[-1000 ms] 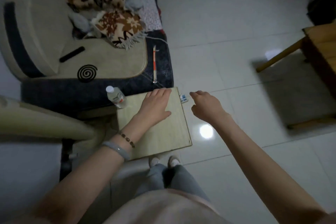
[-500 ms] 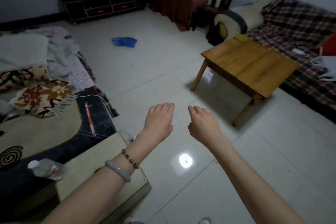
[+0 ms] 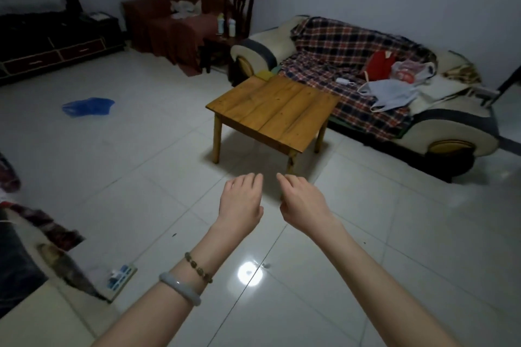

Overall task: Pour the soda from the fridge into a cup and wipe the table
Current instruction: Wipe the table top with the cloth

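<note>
A low wooden table [image 3: 270, 110] stands on the white tiled floor in the middle of the room, its top bare. My left hand [image 3: 241, 201] and my right hand [image 3: 300, 200] hang side by side in the air in front of me, just short of the table's near corner. Both have loosely curled fingers and hold nothing. No fridge, soda, cup or cloth is in view.
A cream sofa [image 3: 462, 129] with a plaid blanket, clothes and a plastic bag runs behind the table on the right. A dark chair [image 3: 239, 5] and a red armchair [image 3: 174, 25] stand at the back. A blue bag [image 3: 87, 105] lies on the floor at left. A power strip [image 3: 121, 276] lies bottom left.
My view has lifted from the small stand and bottle at my feet up to the room. The wooden table and sofa have come into view, and both hands stay raised, empty.
</note>
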